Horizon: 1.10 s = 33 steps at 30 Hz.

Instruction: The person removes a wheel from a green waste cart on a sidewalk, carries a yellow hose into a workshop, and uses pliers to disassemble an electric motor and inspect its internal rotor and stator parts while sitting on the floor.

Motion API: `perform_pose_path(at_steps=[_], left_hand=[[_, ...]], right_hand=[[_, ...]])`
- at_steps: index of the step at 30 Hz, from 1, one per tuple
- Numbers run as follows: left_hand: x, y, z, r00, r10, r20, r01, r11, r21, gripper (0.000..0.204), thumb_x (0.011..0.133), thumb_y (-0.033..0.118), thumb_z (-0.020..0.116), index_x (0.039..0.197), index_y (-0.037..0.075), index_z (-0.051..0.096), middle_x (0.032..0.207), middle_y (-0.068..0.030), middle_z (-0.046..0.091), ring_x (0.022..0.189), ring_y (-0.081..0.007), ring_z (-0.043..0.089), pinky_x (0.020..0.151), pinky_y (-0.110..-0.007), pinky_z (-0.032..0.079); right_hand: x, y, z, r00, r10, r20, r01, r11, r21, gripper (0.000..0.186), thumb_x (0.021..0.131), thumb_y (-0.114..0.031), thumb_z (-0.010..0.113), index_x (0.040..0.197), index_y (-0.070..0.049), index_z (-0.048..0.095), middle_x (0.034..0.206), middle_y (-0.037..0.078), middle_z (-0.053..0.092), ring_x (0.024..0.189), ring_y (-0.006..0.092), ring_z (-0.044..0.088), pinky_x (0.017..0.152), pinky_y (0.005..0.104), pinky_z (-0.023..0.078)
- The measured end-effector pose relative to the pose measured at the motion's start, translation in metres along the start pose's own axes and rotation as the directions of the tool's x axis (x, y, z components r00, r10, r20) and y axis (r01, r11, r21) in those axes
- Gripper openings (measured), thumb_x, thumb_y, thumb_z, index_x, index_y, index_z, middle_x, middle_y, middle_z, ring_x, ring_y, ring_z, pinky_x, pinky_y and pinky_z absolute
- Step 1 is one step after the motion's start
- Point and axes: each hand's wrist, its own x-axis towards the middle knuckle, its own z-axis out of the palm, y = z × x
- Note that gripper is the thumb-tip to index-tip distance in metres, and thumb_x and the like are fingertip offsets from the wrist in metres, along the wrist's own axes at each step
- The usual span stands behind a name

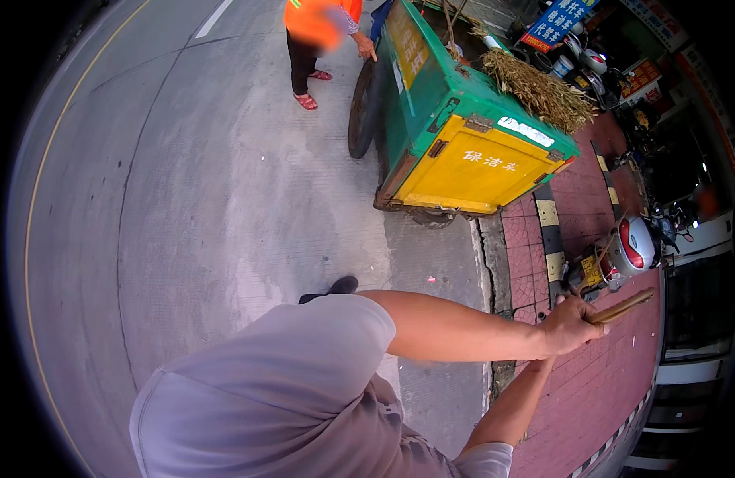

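My left hand point(573, 325) is closed round a wooden pole point(622, 307), whose pale end sticks out to the right past my fist. My left arm reaches across from the left in a grey short sleeve. Below it, my right forearm point(515, 402) rises from the lower edge and passes behind my left wrist. My right hand is mostly hidden there, so its grip does not show. The rest of the pole is out of sight. Both hands are over the red paving, apart from the green and yellow cart point(479, 167) beyond them.
A straw broom point(539, 88) lies on the cart. Left of the cart's wheel point(363, 111) stands a person in an orange vest point(312, 24), one hand near the cart. A silver scooter point(626, 247) is parked at right, past a kerb point(495, 271) and yellow-black strips point(551, 231).
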Motion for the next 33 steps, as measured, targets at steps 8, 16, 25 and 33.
perform_pose_path(at_steps=[8,16,25,33], left_hand=[[-0.072,-0.080,-0.197,0.968,-0.248,-0.031,0.241,0.895,0.376,0.058,0.089,0.034,0.079,0.131,-0.002,0.065,0.119,-0.0122,0.071,0.108,-0.0215,0.067,0.095,-0.034,0.054],[-0.391,-0.151,-0.496,-0.033,-0.553,-0.832,0.466,0.728,-0.502,0.010,0.090,0.019,0.058,0.088,0.010,0.057,0.068,-0.0051,0.052,0.052,-0.0168,0.041,0.052,-0.038,0.031],[-0.497,-0.189,-0.537,-0.208,-0.744,-0.635,0.555,0.445,-0.703,0.037,0.091,0.022,0.046,0.067,0.019,0.018,0.061,0.0010,0.011,0.052,-0.0151,0.014,0.055,-0.037,0.014],[-0.262,-0.149,-0.497,0.292,-0.549,-0.783,0.792,0.598,-0.124,0.035,0.095,0.034,0.063,0.112,0.004,0.059,0.081,-0.0139,0.067,0.066,-0.0286,0.065,0.062,-0.047,0.053]], right_hand=[[0.000,-0.116,0.007,0.994,-0.099,0.050,0.108,0.957,-0.267,0.035,0.101,-0.027,0.071,0.075,-0.008,0.056,0.070,-0.002,0.047,0.063,0.0111,0.043,0.058,0.0294,0.036],[-0.041,-0.183,-0.015,0.977,-0.195,-0.086,0.198,0.980,0.022,0.043,0.102,-0.033,0.068,0.070,-0.012,0.048,0.070,-0.001,0.044,0.066,0.0107,0.045,0.058,0.0249,0.035],[-0.177,-0.128,0.012,0.994,0.101,0.035,-0.105,0.858,0.504,0.050,0.099,-0.036,0.068,0.063,-0.011,0.043,0.067,0.001,0.039,0.071,0.0173,0.046,0.062,0.0313,0.037],[-0.094,-0.079,-0.023,0.975,0.034,-0.219,-0.027,0.999,0.032,0.033,0.095,-0.030,0.075,0.076,-0.007,0.060,0.070,-0.001,0.050,0.066,0.0108,0.045,0.062,0.0283,0.036]])
